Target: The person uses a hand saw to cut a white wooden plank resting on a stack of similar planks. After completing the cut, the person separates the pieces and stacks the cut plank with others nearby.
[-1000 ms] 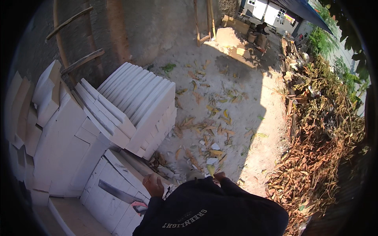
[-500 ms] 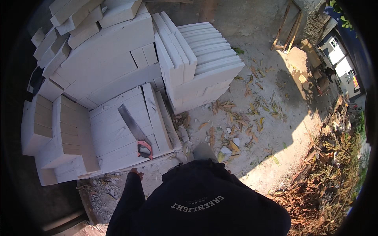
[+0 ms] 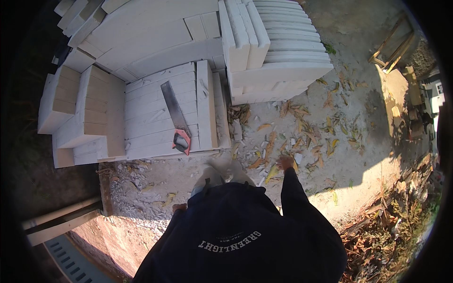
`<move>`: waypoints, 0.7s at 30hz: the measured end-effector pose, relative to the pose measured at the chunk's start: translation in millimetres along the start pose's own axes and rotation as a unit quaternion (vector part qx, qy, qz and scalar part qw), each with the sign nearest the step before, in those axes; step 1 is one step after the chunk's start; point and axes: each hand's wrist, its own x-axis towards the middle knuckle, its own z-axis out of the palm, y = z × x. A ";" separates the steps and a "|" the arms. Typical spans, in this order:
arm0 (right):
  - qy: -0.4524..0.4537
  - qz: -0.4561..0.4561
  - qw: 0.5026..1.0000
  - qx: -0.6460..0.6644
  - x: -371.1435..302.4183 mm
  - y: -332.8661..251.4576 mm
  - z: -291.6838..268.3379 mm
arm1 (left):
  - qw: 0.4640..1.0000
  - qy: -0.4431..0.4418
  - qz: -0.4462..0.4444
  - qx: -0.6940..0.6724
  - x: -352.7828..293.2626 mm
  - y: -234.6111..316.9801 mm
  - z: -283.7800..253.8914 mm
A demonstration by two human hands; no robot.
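Observation:
My right hand (image 3: 285, 163) is held out over the ground in front of me, its fingers loosely apart with nothing in them. Close to my left side shows a small part of my left hand (image 3: 179, 207); its fingers are too hidden to read. Ahead of me a hand saw (image 3: 175, 111) with a red and black handle lies flat on a low layer of white blocks (image 3: 146, 106). Neither hand touches the saw. A single white block (image 3: 205, 104) lies lengthwise along the right side of that layer.
Higher white blocks (image 3: 155, 42) are stacked behind, with a stepped pile (image 3: 96, 113) at left. Upright white slabs (image 3: 283, 78) stand right of centre. Dry leaves (image 3: 302, 122) and rubble litter the ground. A wooden frame (image 3: 394, 45) leans at far right, above heaped brush (image 3: 391, 226).
The blocks and saw have shifted up and mostly right in view as I move. My right hand has come into sight; my left hand has drawn back toward my body.

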 end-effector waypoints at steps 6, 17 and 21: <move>0.005 0.087 0.996 -0.038 8.4 39.1 18.4 | 0.997 0.051 -0.055 0.000 -3.0 -46.0 -25.2; 0.163 0.136 0.962 -0.170 1.3 118.8 172.0 | 0.615 0.600 0.085 -0.504 49.4 -179.2 -283.4; 0.254 0.119 0.955 -0.094 3.6 124.9 250.6 | 0.590 0.722 0.101 -0.346 1.5 -282.1 -349.9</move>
